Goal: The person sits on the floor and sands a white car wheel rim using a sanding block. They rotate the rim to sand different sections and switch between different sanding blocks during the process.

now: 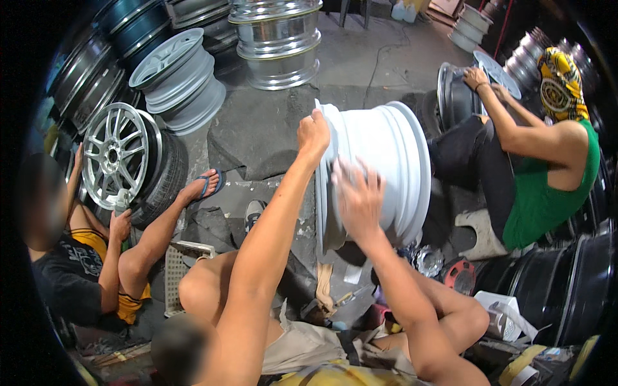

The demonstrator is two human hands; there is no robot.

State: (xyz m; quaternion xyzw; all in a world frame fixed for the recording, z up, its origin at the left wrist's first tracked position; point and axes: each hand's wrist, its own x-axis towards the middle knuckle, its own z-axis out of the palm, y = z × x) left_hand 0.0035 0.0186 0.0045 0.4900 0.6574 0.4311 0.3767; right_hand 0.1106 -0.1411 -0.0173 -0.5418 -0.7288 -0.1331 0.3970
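Wheel rim point(400, 164), inside hidden, right hand point(358, 201) motion-blurred

The left arm point(264, 257) reaches out nearly straight, its hand point(313, 134) curled. The right forearm point(404, 283) slants inward; the right hand point(359, 201), blurred, has spread fingers.

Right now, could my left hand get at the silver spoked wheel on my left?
Probably not: your left hand is on the edge of the white rim, and the spoked wheel stands well away, beside another person's hand.
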